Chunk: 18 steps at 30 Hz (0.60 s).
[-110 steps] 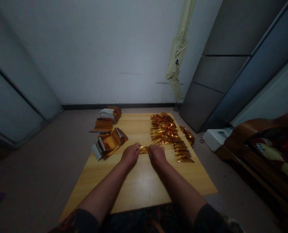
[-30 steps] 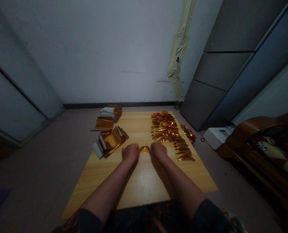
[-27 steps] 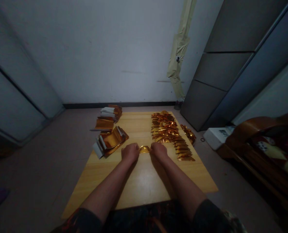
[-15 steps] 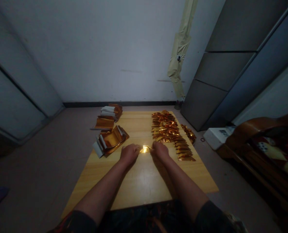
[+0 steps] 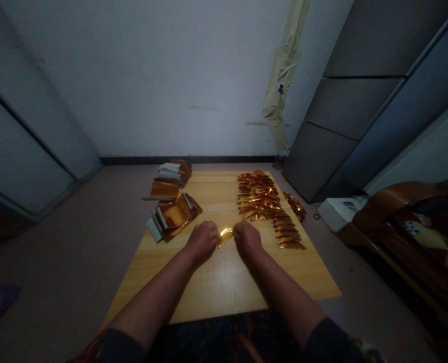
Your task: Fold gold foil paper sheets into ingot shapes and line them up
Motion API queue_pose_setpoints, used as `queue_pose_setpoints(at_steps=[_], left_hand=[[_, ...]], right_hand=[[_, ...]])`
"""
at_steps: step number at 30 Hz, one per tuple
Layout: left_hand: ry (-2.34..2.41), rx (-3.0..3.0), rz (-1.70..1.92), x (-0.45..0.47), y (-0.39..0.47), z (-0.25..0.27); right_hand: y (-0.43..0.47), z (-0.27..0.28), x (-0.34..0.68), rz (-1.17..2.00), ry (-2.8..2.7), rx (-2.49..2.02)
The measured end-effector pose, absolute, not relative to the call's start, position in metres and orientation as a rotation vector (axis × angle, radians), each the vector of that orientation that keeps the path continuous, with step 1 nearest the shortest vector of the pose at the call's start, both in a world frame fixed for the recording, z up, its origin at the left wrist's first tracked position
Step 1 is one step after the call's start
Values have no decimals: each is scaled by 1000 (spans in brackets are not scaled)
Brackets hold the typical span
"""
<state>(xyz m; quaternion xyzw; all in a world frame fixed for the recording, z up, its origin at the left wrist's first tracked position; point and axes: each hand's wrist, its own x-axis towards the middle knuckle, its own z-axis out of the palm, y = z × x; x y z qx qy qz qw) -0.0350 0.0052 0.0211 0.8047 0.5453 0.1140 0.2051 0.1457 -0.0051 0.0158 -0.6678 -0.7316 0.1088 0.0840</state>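
Note:
A small piece of shiny gold foil paper [image 5: 225,236] spans the gap between my two hands, just above or on the wooden table [image 5: 224,292]. My left hand [image 5: 204,238] is closed on its left end, my right hand [image 5: 247,237] on its right end; the fingertips are mostly hidden. Left of my left hand lies a loose stack of gold foil sheets [image 5: 178,214] with pale backs, curled up at the edges. Beyond my right hand, rows of folded gold foil pieces [image 5: 257,194] overlap each other, and a shorter row [image 5: 286,229] runs toward me.
More foil sheets [image 5: 171,174] sit at the table's far left corner, some over its edge. Further folded foil [image 5: 295,206] shows past the right edge. A grey refrigerator [image 5: 333,111], a white box [image 5: 339,214] and a wooden chair [image 5: 382,217] stand at the right.
The foil piece between my hands has tilted, its left end now lower and nearer me. Both hands keep hold of it and have turned slightly. The view has shifted a little.

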Motion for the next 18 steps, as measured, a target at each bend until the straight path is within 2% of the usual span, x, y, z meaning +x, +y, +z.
queue_pose_setpoints(at_steps=[5, 12, 18], left_hand=[[1357, 2290, 422, -28, 9, 17], [1466, 2170, 522, -19, 16, 4], [1442, 2167, 409, -20, 28, 6]], right_hand=[[-4, 15, 148, 295, -2290, -1777], [-9, 16, 144, 348, -2318, -1704], [-13, 13, 142, 385, -2310, -1609]])
